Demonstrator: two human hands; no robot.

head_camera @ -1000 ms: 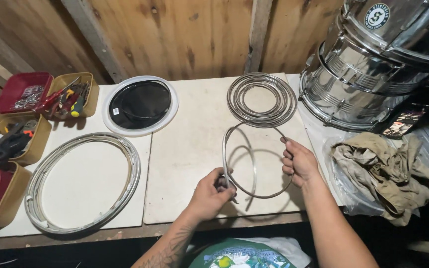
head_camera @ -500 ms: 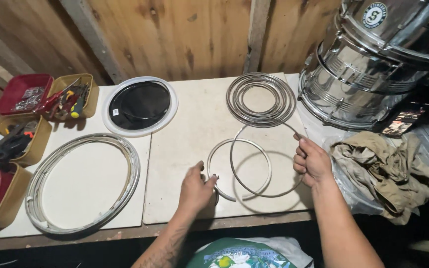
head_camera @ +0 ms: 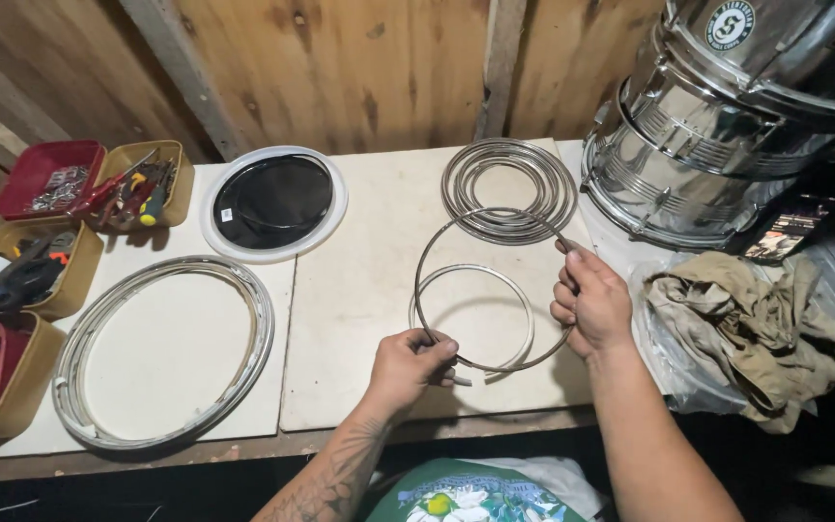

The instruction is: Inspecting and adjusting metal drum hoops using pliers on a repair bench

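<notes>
A thin dark metal ring [head_camera: 437,242] is lifted off the white table [head_camera: 359,290], gripped on both sides. My left hand [head_camera: 408,367] pinches its lower left edge. Its right edge is in my right hand [head_camera: 591,302]. Under it a smaller silver ring [head_camera: 475,273] lies flat on the table. A stack of several silver rings [head_camera: 506,189] rests just behind, partly overlapped by the held ring.
A large metal drum hoop [head_camera: 161,348] lies at the left. A black drumhead with a white rim [head_camera: 273,203] sits behind it. Trays of tools [head_camera: 137,184] line the left edge. A shiny metal drum shell [head_camera: 727,126] and a crumpled cloth [head_camera: 746,329] occupy the right.
My left hand, which was flat on the table by the smaller ring, has taken hold of the larger ring. Both hands have raised that ring off the table.
</notes>
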